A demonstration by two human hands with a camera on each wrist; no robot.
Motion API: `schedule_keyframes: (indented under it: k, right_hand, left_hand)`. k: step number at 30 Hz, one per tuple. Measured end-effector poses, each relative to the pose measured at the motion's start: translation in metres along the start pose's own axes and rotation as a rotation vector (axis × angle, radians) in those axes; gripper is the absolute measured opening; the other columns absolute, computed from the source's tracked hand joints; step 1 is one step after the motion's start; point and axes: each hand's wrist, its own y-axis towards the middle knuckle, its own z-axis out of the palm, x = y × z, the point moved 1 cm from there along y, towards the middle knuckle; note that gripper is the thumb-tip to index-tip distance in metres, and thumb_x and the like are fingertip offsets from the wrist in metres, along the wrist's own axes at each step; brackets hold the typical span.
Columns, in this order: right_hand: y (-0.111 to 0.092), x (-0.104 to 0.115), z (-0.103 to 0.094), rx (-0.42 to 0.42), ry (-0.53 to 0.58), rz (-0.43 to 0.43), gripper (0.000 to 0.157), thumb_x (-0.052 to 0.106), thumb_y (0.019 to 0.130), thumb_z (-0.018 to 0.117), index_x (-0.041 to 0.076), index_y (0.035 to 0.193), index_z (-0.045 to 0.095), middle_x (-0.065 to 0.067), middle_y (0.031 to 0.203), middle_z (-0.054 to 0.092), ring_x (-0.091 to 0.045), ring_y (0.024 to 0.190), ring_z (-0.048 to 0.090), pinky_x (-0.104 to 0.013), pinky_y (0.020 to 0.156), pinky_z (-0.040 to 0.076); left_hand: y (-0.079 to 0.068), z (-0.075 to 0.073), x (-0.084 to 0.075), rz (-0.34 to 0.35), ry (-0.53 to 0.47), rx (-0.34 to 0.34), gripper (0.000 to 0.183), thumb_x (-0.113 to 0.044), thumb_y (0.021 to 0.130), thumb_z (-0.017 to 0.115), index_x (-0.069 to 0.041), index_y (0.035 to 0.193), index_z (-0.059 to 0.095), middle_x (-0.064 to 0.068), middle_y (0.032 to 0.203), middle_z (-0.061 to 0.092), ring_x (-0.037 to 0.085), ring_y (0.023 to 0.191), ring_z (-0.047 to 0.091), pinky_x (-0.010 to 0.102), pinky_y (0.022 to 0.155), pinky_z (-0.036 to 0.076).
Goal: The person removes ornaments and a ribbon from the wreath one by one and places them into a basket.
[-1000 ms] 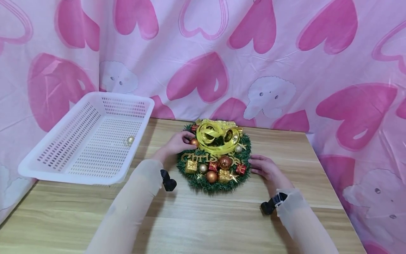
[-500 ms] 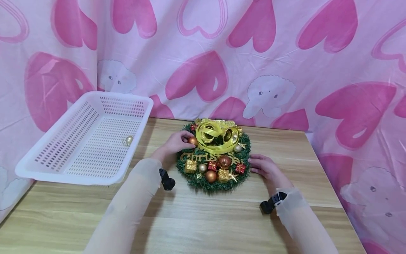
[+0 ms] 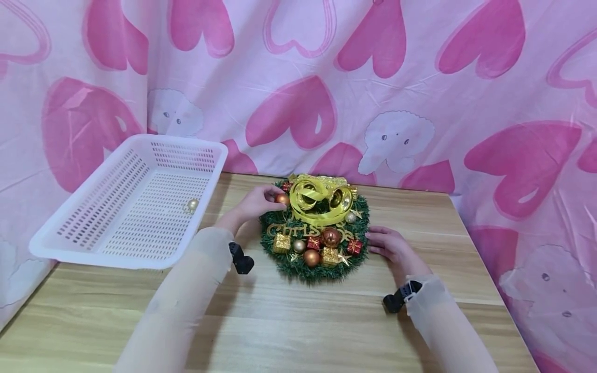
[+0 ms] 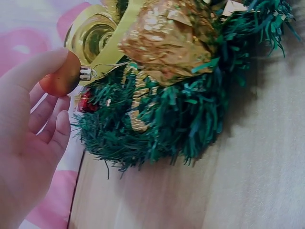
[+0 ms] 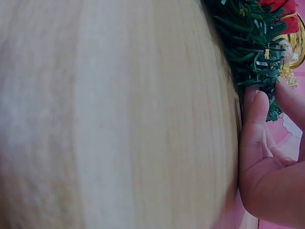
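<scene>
A round green Christmas wreath (image 3: 291,269) lies on the table, decked with baubles, small gift boxes, gold lettering, gold bells and yellow ribbon. At its left side my left hand (image 3: 255,202) pinches an orange bauble (image 4: 62,76) between thumb and fingers. In the left wrist view, a thin string runs from the bauble's silver cap toward the wreath. My right hand (image 3: 392,248) holds the wreath's right edge, with green tinsel between thumb and fingers in the right wrist view (image 5: 274,152).
To the left stands a white perforated basket (image 3: 104,259) with a small gold bauble (image 3: 193,205) inside. A pink heart-patterned curtain (image 3: 298,52) hangs behind the wooden table (image 3: 303,331) and along its sides.
My left hand has moved slightly away from me and up, shifting the orange bauble the same way. The right hand keeps its place at the wreath's edge.
</scene>
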Motion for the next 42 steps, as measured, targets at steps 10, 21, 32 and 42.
schedule_keyframes:
  k: [10,21,32,42]
  right_hand:
    - [-0.004,0.000,0.001,0.002,-0.026,-0.026,0.063,0.011,0.090,0.060,-0.009,0.140,0.027,0.007,0.093,0.060,-0.004,0.080,0.061,-0.020,0.077,0.053]
    - [-0.006,0.001,0.001,-0.013,-0.019,-0.009,0.063,0.011,0.089,0.062,-0.007,0.140,0.030,0.006,0.091,0.061,-0.004,0.078,0.062,-0.019,0.076,0.053]
    - [-0.006,0.001,0.001,-0.014,0.008,-0.014,0.062,0.010,0.088,0.062,-0.007,0.139,0.030,0.007,0.090,0.059,-0.005,0.079,0.061,-0.020,0.077,0.053]
    - [-0.005,-0.002,0.000,-0.029,0.031,0.001,0.053,0.011,0.089,0.062,-0.002,0.134,0.037,0.007,0.091,0.058,-0.005,0.078,0.060,-0.020,0.076,0.053]
  left_hand:
    - [-0.004,-0.015,-0.010,0.050,-0.013,-0.011,0.038,-0.014,0.080,0.072,-0.002,0.114,0.061,0.014,0.105,0.063,0.021,0.089,0.057,0.027,0.078,0.049]
    - [-0.006,-0.036,-0.020,0.032,0.012,-0.061,0.042,-0.019,0.081,0.071,-0.004,0.119,0.061,0.014,0.109,0.062,0.020,0.093,0.053,0.027,0.080,0.045]
    - [-0.018,-0.064,-0.041,0.049,0.032,-0.104,0.045,-0.019,0.082,0.071,-0.002,0.121,0.059,0.016,0.113,0.060,0.021,0.097,0.054,0.025,0.082,0.046]
    - [-0.026,-0.099,-0.041,0.011,0.032,-0.191,0.042,-0.019,0.083,0.070,-0.003,0.120,0.059,0.011,0.111,0.059,0.015,0.093,0.052,0.021,0.080,0.045]
